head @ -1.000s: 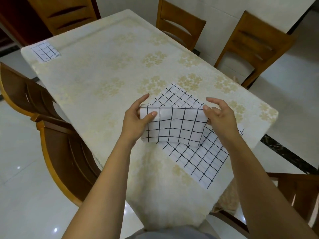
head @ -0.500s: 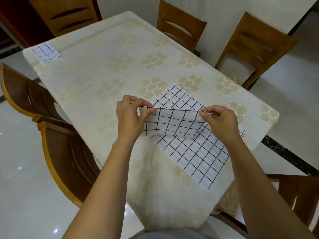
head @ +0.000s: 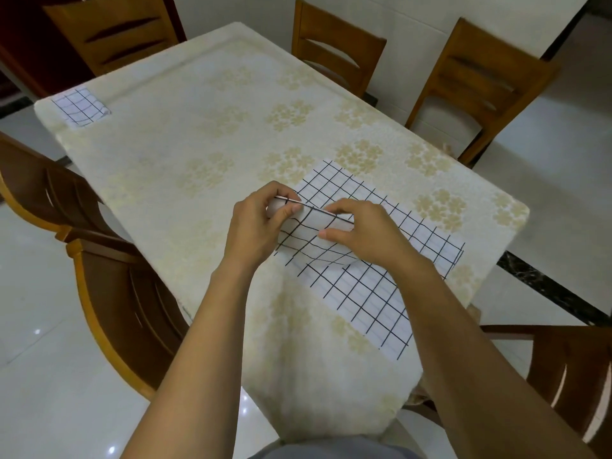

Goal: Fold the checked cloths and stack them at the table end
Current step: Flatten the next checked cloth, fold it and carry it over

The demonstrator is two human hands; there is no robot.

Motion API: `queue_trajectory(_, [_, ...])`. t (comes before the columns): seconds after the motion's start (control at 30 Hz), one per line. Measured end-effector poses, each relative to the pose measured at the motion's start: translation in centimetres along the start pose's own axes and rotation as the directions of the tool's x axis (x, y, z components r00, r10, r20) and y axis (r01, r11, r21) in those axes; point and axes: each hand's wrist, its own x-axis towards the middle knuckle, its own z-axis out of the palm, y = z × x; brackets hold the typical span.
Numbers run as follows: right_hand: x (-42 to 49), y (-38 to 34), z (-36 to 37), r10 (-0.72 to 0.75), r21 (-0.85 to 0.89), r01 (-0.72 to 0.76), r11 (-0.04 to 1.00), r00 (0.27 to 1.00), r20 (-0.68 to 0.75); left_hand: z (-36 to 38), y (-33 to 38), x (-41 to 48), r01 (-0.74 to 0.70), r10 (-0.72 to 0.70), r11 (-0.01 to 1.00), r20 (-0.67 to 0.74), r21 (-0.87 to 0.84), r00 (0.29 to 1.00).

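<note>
Two checked cloths sat at my end of the bench (head: 198, 144), whose cream, flower-patterned cover looked soft and padded. The larger cloth (head: 364, 293) lay flat by the near right corner, thin white fabric with black grid lines. Above it hung the half-folded cloth (head: 304, 236), limp and bowed. A second earlier it was stretched wide; the hands had since closed together, so I judged another fold under way. One finished cloth (head: 81, 106) waited at the far left corner. Left hand (head: 255, 226) and right hand (head: 364, 233) both pinched the top edge with curled fingers (head: 334, 207).
</note>
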Motion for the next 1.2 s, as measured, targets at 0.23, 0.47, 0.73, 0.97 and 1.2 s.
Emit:
queue_trajectory(0.23, [-0.7,0.4,1.2,-0.044,0.074,0.045,0.996,0.999,-0.016,-0.4,-0.6,0.4,0.002,-0.001,1.000,-0.120,0.015,0.993])
queue_trajectory(0.47, [-0.7,0.0,1.4,-0.006,0.249,0.035,0.968,0.993,-0.117,1.0,-0.7,-0.2,0.013,-0.009,0.998,0.049,-0.064,0.999])
queue_trajectory(0.73, [-0.8,0.7,1.5,-0.066,0.098,0.093,0.991,0.966,-0.249,2.9,-0.7,-1.7,0.045,-0.015,0.994,0.283,-0.101,0.959])
queue_trajectory(0.97, [-1.3,-0.4,0.6,0.069,0.367,0.050,0.929,0.950,-0.305,3.0,-0.4,-1.7,0.001,0.010,0.999,0.303,-0.038,0.953])
queue_trajectory(1.2, [-1.0,0.2,0.1,0.038,0.400,0.057,0.915,0.974,-0.224,3.1,-0.4,-1.7,0.013,0.002,0.999,0.283,-0.052,0.959])
